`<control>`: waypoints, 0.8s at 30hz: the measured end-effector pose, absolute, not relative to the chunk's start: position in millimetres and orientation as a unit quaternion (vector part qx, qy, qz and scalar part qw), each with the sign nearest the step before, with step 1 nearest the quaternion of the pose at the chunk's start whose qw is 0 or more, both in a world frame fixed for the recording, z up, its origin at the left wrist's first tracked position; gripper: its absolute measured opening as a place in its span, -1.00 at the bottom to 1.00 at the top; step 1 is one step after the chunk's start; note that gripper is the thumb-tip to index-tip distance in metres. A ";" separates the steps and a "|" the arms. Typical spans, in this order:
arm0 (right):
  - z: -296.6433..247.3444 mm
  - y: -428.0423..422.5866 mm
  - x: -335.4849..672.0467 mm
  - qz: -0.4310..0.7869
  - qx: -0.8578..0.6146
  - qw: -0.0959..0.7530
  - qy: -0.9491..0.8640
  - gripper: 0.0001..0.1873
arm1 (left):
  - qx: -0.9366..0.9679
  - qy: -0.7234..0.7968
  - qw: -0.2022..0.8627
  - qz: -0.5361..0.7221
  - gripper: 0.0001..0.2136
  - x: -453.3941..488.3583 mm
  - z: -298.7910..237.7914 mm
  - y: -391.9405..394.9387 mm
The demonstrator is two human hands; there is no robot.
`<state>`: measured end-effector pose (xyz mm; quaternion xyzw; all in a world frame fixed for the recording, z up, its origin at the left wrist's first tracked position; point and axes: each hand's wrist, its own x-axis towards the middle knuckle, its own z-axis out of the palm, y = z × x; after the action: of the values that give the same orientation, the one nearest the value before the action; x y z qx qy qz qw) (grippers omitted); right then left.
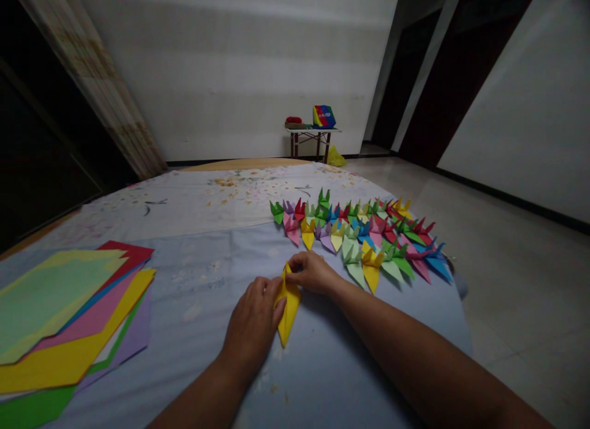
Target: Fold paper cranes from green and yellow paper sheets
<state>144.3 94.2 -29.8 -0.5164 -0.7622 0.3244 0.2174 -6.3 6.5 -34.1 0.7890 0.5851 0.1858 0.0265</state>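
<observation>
A yellow folded paper (289,312), long and pointed at both ends, lies on the cloth in front of me. My left hand (255,315) grips its left edge, with the thumb lying across the paper. At its upper right part, my right hand (312,271) pinches the paper between thumb and fingers. The exact fold under the fingertips is hidden. Just beyond my right hand stand rows of folded paper cranes (353,257) in many colours, their wings and necks pointing up.
Stacked sheets of coloured paper (59,294) lie at the left. A flowered tablecloth (193,201) covers the round table. Against the far wall, a small table (313,131) carries a colourful bag (324,117) and a red item (294,120). A yellow bag (336,157) sits on the floor.
</observation>
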 end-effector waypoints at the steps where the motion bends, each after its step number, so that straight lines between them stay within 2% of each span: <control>1: -31.4 95.7 144.4 0.336 -0.513 0.222 -0.758 -0.89 | 0.790 0.584 0.025 0.186 -0.74 -6.5 -34.5 6.4; 6: -40.1 104.2 144.3 0.377 -0.505 0.261 -0.731 -0.87 | 0.792 0.582 0.019 0.184 -0.73 -7.4 -36.1 6.3; 15: -38.8 103.8 141.2 0.350 -0.534 0.243 -0.730 -0.88 | 0.793 0.584 0.012 0.172 -0.67 -7.0 -38.6 8.3; 24: -40.5 102.5 138.5 0.333 -0.545 0.251 -0.728 -0.81 | 0.802 0.575 0.012 0.163 -0.65 -7.7 -38.6 7.7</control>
<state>138.5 102.5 -40.5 -0.5447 -0.7277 0.3327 0.2514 -7.7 7.7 -38.6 0.8015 0.5751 0.1632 0.0117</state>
